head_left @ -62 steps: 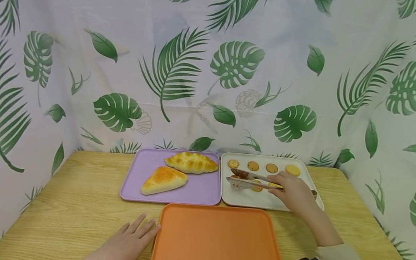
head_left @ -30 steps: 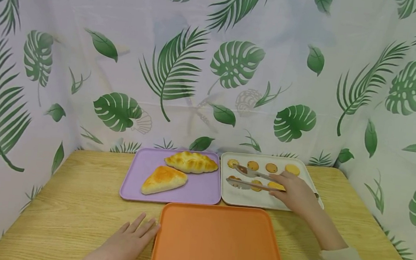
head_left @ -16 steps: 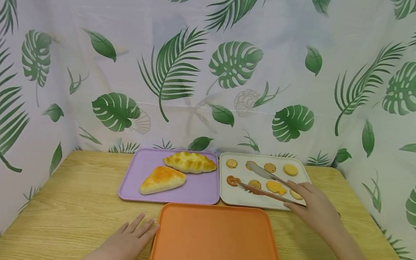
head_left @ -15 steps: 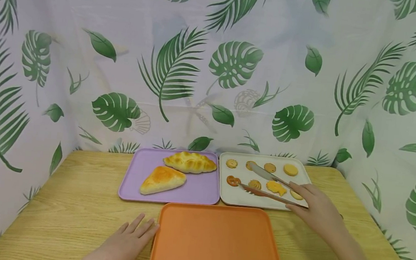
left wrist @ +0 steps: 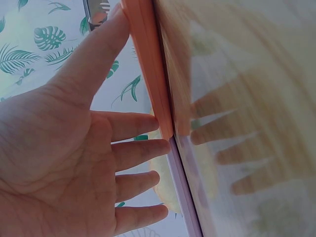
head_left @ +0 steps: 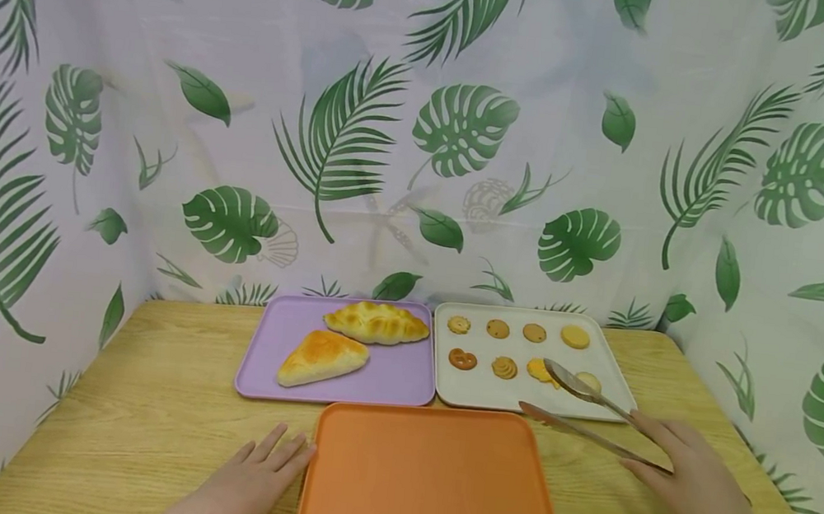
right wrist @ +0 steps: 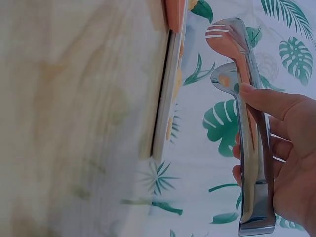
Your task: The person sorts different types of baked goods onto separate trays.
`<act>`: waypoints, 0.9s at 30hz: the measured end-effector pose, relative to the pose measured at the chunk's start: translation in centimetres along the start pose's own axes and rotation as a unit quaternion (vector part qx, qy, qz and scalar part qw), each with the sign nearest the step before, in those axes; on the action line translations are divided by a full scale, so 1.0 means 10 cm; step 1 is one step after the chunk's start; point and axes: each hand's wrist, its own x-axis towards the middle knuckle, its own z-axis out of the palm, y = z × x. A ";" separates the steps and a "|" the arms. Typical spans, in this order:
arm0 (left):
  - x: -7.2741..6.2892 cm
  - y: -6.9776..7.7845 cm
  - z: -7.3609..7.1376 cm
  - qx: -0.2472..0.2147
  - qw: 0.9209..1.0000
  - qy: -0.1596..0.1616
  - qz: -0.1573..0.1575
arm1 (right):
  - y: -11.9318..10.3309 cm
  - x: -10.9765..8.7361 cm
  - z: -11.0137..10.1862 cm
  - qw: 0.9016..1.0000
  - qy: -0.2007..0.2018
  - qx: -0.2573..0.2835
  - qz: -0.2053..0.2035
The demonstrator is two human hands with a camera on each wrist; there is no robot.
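Observation:
My right hand (head_left: pixel 692 474) grips metal serving tongs (right wrist: pixel 252 133), whose two arms stand apart with nothing between their tips. In the head view the tongs reach left over the front right corner of the white tray (head_left: pixel 503 394), overlapping a yellow fish-shaped cookie (head_left: pixel 541 372). Thumb on one side and fingers on the other, the right wrist view shows the hand around both tong arms. My left hand (head_left: pixel 244 485) lies with spread fingers at the left edge of the orange tray (head_left: pixel 435 483); its thumb and fingertips are right at the rim in the left wrist view.
Several cookies lie in two rows on the white tray, among them a pretzel (head_left: pixel 463 359) and a swirl cookie (head_left: pixel 504 368). Left of it, a purple tray (head_left: pixel 400 384) holds a triangular bread (head_left: pixel 323 358) and a ridged bread (head_left: pixel 377 322). Leaf-patterned cloth encloses the wooden table (head_left: pixel 147 380).
My right hand has drawn the tongs back from over the pretzel, toward the right and nearer to me. The pretzel is uncovered on the white tray. The left hand stays in place.

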 end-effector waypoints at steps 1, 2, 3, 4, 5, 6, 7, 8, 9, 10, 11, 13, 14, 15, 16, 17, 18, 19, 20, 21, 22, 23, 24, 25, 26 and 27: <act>0.00 0.00 0.00 0.000 1.000 0.001 0.000 | 0.02 -0.04 -0.01 1.000 -0.001 0.000 0.003; 0.00 0.00 0.00 0.000 1.000 0.002 0.001 | 0.04 -0.07 -0.02 1.000 0.002 -0.004 0.001; 0.00 0.00 0.01 0.000 1.000 0.003 0.001 | 0.05 -0.10 -0.02 1.000 -0.004 -0.004 0.005; 0.00 0.00 0.01 -0.001 1.000 0.004 0.000 | 0.07 -0.13 -0.03 1.000 -0.007 -0.006 0.009; 0.00 0.00 0.01 -0.002 1.000 0.004 -0.001 | 0.08 -0.16 -0.03 1.000 -0.011 -0.008 0.011; 0.00 0.00 0.01 -0.003 1.000 0.003 -0.002 | 0.09 -0.19 -0.03 1.000 -0.020 -0.009 0.019; 0.00 0.00 0.01 -0.004 1.000 0.003 -0.003 | 0.10 -0.23 -0.03 0.999 -0.026 -0.011 0.025; 0.00 0.00 0.01 -0.005 1.000 0.002 -0.005 | 0.11 -0.26 -0.03 0.999 -0.033 -0.015 0.029; 0.00 0.00 0.01 -0.005 1.000 0.001 -0.006 | 0.12 -0.28 -0.03 0.998 -0.043 -0.014 0.036; 0.00 0.00 0.01 -0.005 1.000 0.001 -0.006 | 0.13 -0.31 -0.03 0.998 -0.048 -0.016 0.039; 0.01 0.00 0.01 -0.005 1.000 0.000 -0.006 | 0.13 -0.33 -0.04 0.997 -0.058 -0.016 0.046; 0.01 0.00 0.01 -0.006 1.000 -0.001 -0.004 | 0.14 -0.35 -0.04 0.994 -0.084 -0.013 0.065; 0.01 0.00 0.01 -0.007 1.000 -0.001 -0.004 | 0.15 -0.36 -0.05 0.992 -0.102 -0.009 0.076; 0.01 0.00 0.01 -0.007 1.000 -0.001 -0.003 | 0.15 -0.36 -0.05 0.989 -0.120 -0.005 0.087; 0.01 0.00 0.01 -0.007 1.000 0.000 -0.002 | 0.15 -0.36 -0.06 0.986 -0.136 -0.001 0.100; 0.01 0.00 0.01 -0.007 1.000 0.000 -0.002 | 0.16 -0.36 -0.07 0.982 -0.153 0.002 0.112; 0.01 0.00 0.01 -0.007 1.000 0.000 -0.003 | 0.16 -0.36 -0.07 0.978 -0.169 0.005 0.121; 0.00 0.00 0.01 -0.007 1.000 0.000 -0.003 | 0.17 -0.35 -0.07 0.975 -0.180 0.008 0.127; 0.01 0.00 0.01 -0.007 1.000 0.000 -0.004 | 0.17 -0.35 -0.08 0.972 -0.191 0.010 0.133; 0.01 0.00 0.00 -0.006 1.000 -0.001 -0.005 | 0.17 -0.35 -0.08 0.971 -0.195 0.012 0.135; 0.01 0.00 0.00 -0.006 1.000 -0.001 -0.005 | 0.18 -0.35 -0.08 0.970 -0.201 0.014 0.138; 0.01 0.00 0.00 -0.007 1.000 -0.002 -0.006 | 0.19 -0.35 -0.08 0.969 -0.204 0.017 0.139; 0.01 0.00 0.00 -0.007 1.000 -0.003 -0.007 | 0.19 -0.35 -0.09 0.968 -0.208 0.020 0.141; 0.01 0.00 0.00 -0.008 1.000 -0.004 -0.007 | 0.20 -0.35 -0.09 0.967 -0.211 0.020 0.140; 0.01 0.00 0.00 -0.008 1.000 -0.004 -0.007 | 0.21 -0.35 -0.09 0.966 -0.214 0.019 0.141; 0.01 0.00 0.00 -0.008 1.000 -0.003 -0.006 | 0.22 -0.35 -0.09 0.966 -0.217 0.018 0.140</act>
